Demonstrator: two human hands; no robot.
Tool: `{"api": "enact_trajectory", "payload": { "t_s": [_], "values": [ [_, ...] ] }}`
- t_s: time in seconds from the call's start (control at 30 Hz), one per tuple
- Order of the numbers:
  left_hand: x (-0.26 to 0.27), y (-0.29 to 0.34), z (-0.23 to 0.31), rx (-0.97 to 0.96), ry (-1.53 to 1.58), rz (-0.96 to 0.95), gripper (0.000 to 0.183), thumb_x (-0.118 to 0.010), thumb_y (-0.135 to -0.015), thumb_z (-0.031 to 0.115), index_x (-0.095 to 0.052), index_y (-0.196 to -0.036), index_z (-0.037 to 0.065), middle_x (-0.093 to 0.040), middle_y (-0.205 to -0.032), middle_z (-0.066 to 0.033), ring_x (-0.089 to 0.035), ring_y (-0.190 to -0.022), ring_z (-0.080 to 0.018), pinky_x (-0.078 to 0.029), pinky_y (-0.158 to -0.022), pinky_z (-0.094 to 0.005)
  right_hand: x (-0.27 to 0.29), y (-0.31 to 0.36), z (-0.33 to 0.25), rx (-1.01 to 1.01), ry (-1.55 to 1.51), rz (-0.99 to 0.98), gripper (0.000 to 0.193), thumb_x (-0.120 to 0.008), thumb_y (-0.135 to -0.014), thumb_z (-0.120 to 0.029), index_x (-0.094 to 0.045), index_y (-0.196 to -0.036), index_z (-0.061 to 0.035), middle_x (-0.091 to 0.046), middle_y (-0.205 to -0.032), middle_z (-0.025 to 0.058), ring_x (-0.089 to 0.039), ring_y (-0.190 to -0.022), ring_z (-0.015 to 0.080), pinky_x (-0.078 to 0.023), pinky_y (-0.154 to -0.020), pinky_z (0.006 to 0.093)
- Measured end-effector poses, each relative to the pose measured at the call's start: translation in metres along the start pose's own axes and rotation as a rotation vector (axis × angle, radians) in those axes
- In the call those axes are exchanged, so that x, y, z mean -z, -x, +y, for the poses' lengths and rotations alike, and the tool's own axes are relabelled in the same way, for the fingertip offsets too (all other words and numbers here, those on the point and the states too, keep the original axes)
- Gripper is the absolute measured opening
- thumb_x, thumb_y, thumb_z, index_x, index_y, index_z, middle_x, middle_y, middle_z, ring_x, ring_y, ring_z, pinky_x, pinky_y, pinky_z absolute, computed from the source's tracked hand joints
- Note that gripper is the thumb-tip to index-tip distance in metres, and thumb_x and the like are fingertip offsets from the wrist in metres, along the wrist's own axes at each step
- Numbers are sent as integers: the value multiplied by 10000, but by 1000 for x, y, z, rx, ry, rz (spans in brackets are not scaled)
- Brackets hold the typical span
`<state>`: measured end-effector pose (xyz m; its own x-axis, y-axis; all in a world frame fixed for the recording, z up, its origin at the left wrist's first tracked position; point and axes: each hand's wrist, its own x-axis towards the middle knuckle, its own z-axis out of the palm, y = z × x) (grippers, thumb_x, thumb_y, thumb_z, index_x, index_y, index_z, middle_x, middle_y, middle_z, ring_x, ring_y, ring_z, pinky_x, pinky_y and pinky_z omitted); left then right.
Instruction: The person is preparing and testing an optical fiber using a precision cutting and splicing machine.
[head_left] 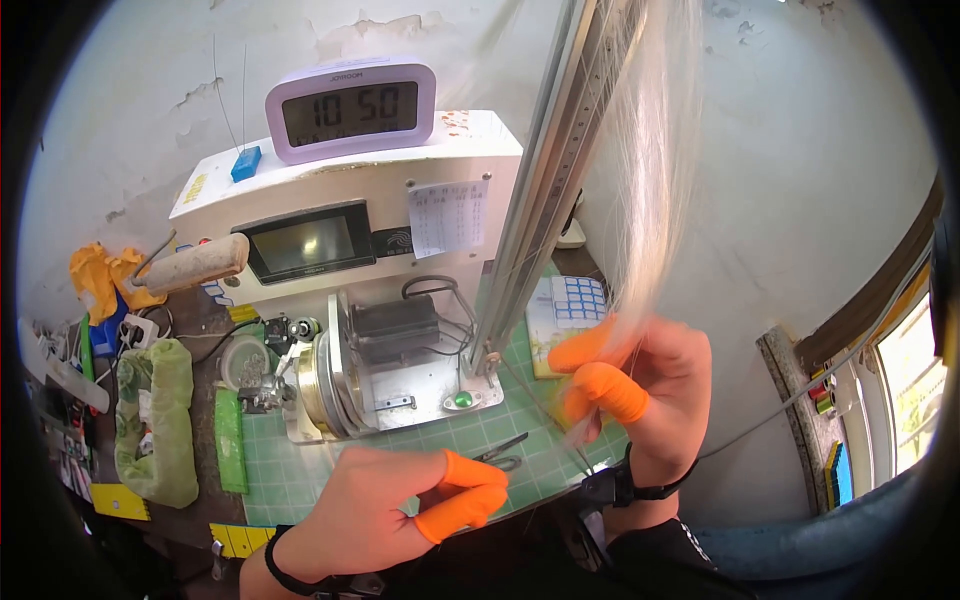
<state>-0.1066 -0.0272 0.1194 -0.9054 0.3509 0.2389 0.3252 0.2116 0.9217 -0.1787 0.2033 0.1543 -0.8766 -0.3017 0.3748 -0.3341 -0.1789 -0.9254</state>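
Note:
A long bundle of fine, pale, hair-like strands (650, 180) hangs down beside the metal upright. My right hand (660, 385) is closed on its lower end, orange finger cots on the fingers, and a thin tail of strands comes out below the grip. Lower and to the left, my left hand (390, 505) has orange cots on thumb and forefinger. Their tips are pressed together, and whatever may be between them is too fine to make out. Behind the left fingertips, small dark scissors (503, 453) lie on the green gridded mat (530, 470).
A white machine (340, 180) with a dark screen and a spool (325, 385) stands at centre-left. On top sits a lilac digital clock (350, 110). The metal upright (540, 180) rises beside it. A cloth-lined box (157, 425) is at left; a cable crosses at right.

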Motion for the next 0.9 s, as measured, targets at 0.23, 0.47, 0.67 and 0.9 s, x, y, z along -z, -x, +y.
{"api": "enact_trajectory", "payload": {
  "t_s": [0.23,0.47,0.67,0.9],
  "values": [
    [14,6,7,68,4,38,150,-713,-973,120,-781,-1017,-6,-761,-732,-69,-751,-644,-146,-552,-579,-229,-4,-1,-5,-19,116,63,76,-738,-924,4,-718,-949,73,-748,-855,152,-667,-601,128,-530,-479,249],
    [10,7,5,-24,-23,145,158,-717,-969,120,-776,-1002,-24,-758,-714,-72,-761,-665,-145,-555,-597,-222,-4,-1,-1,40,156,63,93,-741,-929,-12,-726,-953,76,-734,-802,124,-658,-579,118,-507,-454,241],
    [13,5,9,10,11,176,165,-730,-956,130,-776,-995,-23,-762,-716,-57,-734,-630,-129,-534,-593,-209,-3,1,-1,80,150,98,69,-735,-915,18,-726,-949,77,-742,-820,145,-640,-545,119,-475,-433,234],
    [18,3,5,-62,-130,139,154,-761,-916,158,-799,-966,18,-725,-696,-39,-617,-556,-111,-451,-534,-240,-1,2,2,81,42,132,44,-732,-887,57,-696,-907,73,-761,-897,219,-634,-537,129,-458,-433,241]
  ]
}}
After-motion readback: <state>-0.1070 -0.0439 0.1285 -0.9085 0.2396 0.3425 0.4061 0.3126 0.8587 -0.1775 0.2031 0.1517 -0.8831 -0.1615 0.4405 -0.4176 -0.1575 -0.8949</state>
